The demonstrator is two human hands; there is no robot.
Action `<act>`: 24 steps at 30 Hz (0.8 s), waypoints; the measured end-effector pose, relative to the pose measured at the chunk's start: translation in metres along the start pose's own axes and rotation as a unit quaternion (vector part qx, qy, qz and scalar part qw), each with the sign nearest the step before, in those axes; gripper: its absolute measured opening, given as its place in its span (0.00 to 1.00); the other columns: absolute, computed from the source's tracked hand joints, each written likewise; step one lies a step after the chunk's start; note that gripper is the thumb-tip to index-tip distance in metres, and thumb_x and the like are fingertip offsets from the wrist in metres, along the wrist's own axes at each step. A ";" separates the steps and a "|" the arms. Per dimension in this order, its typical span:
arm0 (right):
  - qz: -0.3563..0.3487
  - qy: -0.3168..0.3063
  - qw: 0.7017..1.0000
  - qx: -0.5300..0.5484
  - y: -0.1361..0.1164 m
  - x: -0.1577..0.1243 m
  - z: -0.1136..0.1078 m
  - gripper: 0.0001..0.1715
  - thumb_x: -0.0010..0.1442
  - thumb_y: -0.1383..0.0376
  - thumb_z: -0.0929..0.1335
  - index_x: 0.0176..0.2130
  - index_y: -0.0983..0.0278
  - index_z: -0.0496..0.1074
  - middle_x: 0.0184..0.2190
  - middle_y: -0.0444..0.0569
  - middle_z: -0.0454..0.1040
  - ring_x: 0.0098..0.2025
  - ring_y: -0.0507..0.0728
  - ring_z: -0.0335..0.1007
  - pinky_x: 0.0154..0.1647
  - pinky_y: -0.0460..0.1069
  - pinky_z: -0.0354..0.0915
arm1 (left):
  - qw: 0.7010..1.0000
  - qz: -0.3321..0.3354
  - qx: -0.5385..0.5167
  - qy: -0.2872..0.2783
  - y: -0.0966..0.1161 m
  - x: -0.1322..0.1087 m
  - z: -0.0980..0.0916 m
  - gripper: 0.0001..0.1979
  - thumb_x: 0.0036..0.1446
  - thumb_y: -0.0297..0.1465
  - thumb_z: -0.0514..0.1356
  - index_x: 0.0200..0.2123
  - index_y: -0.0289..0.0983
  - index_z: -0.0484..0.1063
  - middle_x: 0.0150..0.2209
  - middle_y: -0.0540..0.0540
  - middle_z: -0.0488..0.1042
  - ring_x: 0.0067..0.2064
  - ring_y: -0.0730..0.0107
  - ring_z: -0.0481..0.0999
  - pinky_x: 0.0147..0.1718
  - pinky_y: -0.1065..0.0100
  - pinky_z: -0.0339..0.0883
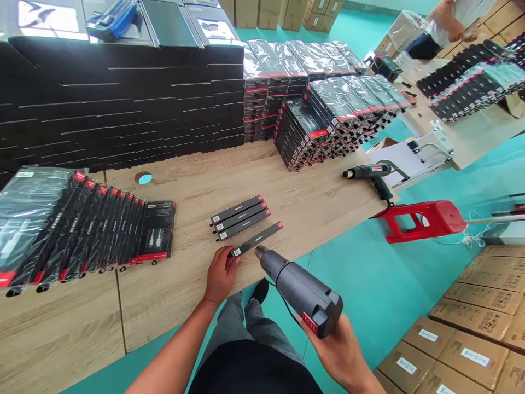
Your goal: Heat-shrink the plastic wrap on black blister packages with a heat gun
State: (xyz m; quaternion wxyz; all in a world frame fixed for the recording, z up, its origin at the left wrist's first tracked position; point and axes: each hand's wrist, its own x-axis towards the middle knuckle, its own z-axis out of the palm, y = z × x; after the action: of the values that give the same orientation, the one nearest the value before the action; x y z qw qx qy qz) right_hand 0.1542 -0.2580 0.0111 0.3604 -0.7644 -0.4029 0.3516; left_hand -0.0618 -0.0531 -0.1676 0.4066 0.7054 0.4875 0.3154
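My right hand (338, 347) is wrapped round the handle of a dark grey heat gun (301, 287), partly hidden beneath its body. Its nozzle points at a slim black box (258, 239) with a red corner, standing on its narrow side. My left hand (222, 273) pinches the near left end of that box between thumb and fingers. Just behind it, several similar black boxes (241, 217) stand side by side on the wooden table (188, 295). A leaning row of film-wrapped black boxes (98, 224) lies to the left.
Tall stacks of black boxes (135, 104) line the table's back, with wrapped boxes (340, 104) to the right. A second heat gun (369, 172) lies near the right edge, beside a red stool (430, 219). Cartons (455, 350) stand at lower right. Another person's arm (447, 22) shows far right.
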 end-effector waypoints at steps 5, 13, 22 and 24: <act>0.013 0.024 1.000 -0.001 0.002 -0.002 0.003 0.18 0.74 0.50 0.71 0.47 0.62 0.79 0.32 0.43 0.82 0.35 0.58 0.82 0.36 0.53 0.80 | 1.000 0.002 0.006 0.000 -0.003 0.000 0.001 0.22 0.70 0.45 0.60 0.60 0.40 0.74 0.57 0.38 0.78 0.57 0.52 0.80 0.57 0.51 0.78; -0.019 -0.026 0.999 -0.009 -0.014 0.008 0.003 0.19 0.72 0.48 0.71 0.44 0.62 0.79 0.36 0.45 0.83 0.36 0.58 0.81 0.36 0.53 0.79 | 1.000 0.011 0.008 -0.017 0.000 0.002 0.000 0.19 0.72 0.45 0.59 0.58 0.42 0.76 0.54 0.40 0.81 0.55 0.52 0.81 0.55 0.51 0.79; 0.003 0.012 1.000 -0.026 -0.036 0.051 0.019 0.25 0.72 0.44 0.70 0.45 0.62 0.80 0.34 0.43 0.81 0.35 0.58 0.79 0.36 0.54 0.76 | 0.998 0.033 0.014 -0.051 -0.008 -0.022 -0.017 0.16 0.71 0.40 0.59 0.56 0.43 0.77 0.53 0.41 0.82 0.56 0.51 0.81 0.58 0.47 0.77; -0.001 -0.019 1.000 -0.020 -0.037 0.050 0.025 0.25 0.72 0.44 0.70 0.42 0.63 0.80 0.33 0.43 0.81 0.36 0.58 0.79 0.37 0.54 0.77 | 0.998 0.034 0.017 -0.054 -0.010 -0.026 -0.019 0.16 0.71 0.39 0.58 0.57 0.43 0.77 0.53 0.41 0.82 0.56 0.51 0.82 0.58 0.47 0.77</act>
State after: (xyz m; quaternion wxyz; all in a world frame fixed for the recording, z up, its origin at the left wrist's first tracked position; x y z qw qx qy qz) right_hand 0.1413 -0.1929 0.0169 0.3377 -0.7643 -0.4170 0.3576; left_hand -0.0909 -0.0709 -0.1688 0.4096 0.7446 0.4452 0.2822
